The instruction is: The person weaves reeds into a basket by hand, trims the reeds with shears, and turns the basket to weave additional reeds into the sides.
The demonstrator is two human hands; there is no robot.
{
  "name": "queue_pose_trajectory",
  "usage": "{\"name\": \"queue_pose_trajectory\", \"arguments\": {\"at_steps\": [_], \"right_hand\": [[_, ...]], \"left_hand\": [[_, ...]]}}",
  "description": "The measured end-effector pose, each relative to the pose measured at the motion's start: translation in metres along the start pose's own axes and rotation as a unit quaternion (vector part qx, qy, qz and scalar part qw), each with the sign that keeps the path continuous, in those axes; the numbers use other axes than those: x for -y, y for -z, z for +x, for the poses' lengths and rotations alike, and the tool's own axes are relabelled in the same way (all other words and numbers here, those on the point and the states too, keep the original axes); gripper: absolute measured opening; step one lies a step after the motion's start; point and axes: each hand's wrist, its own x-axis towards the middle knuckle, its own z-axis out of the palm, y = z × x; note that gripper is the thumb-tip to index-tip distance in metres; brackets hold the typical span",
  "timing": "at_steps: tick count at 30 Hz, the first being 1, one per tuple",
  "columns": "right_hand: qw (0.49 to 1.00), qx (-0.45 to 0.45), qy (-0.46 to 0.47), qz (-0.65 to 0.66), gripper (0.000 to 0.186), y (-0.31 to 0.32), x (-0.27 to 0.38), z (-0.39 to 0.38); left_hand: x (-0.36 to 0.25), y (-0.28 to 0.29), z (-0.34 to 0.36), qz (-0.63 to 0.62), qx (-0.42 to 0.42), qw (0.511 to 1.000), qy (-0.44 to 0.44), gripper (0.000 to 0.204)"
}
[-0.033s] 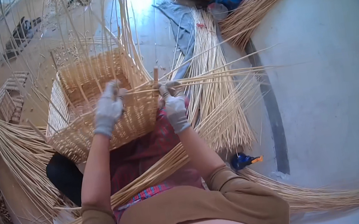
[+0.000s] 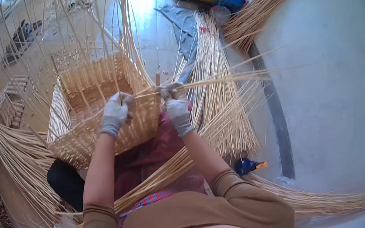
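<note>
A half-woven wicker basket (image 2: 124, 134) of pale willow leans over my lap, its opening tilted away from me. Tall thin stakes rise from its rim, and a thicker corner post (image 2: 157, 79) stands at its right corner. Both hands wear pale work gloves. At the near rim my left hand (image 2: 117, 113) has its fingers curled round a willow rod beside an upright stake. By the right corner my right hand (image 2: 175, 101) grips several willow rods (image 2: 215, 81), whose long ends stick out to the right. The basket's lower inside is partly hidden by its near wall.
A pale willow bundle (image 2: 222, 108) lies right of the basket, with a brown bundle (image 2: 270, 4) beyond it. More rods (image 2: 21, 157) spread at the left, and some (image 2: 159, 176) cross my lap. Dark blue pruning shears with an orange tip (image 2: 249, 165) lie near my right elbow.
My left hand has come down slightly and a little to the right along the near rim. My right hand stays at the corner, and the rods past it are bunched closer together.
</note>
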Motion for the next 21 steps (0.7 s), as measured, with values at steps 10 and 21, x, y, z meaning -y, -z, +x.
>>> {"name": "queue_pose_trajectory", "arguments": {"at_steps": [10,21], "right_hand": [[0.985,0.043,0.162,0.035,0.033,-0.031,0.016,0.041],[0.678,0.578,-0.003,-0.455,0.017,-0.039,-0.144,-0.118]], "left_hand": [[-0.005,-0.006,0.019,0.087,-0.055,0.991,0.08,0.039],[0.048,0.086,-0.05,-0.004,-0.337,0.878,-0.339,0.036]]}}
